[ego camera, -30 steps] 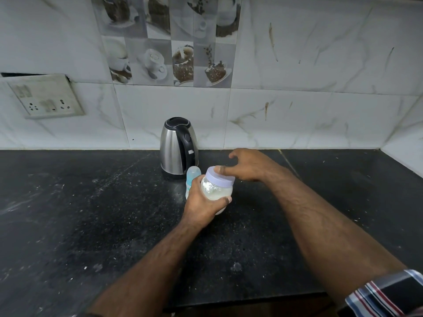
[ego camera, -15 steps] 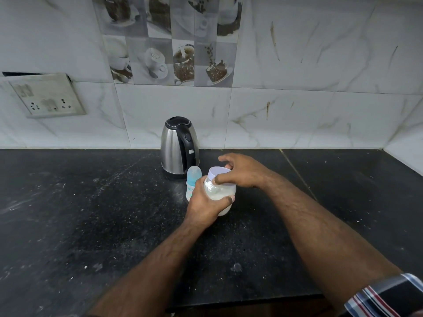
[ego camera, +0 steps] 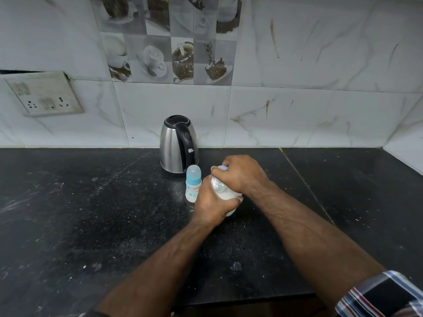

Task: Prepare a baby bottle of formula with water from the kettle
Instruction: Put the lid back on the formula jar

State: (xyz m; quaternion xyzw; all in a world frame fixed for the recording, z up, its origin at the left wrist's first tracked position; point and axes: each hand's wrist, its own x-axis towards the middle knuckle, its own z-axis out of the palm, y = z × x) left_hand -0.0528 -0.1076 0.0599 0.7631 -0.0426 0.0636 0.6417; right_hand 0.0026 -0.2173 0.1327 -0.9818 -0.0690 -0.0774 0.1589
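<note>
A clear jar of white formula powder with a lilac lid stands on the black counter. My left hand is wrapped around the jar's body. My right hand grips the lid from above and hides most of it. Just left of the jar stands a small baby bottle with a blue collar and clear cap. Behind it, against the wall, is a steel kettle with a black handle and closed lid.
A tiled wall runs along the back of the counter and turns forward at the far right. A switch and socket plate hangs on the wall at left. The counter's front edge is near me.
My right hand has come down from hovering behind the jar and closed over its lid. My left hand has kept hold of the jar's body.
</note>
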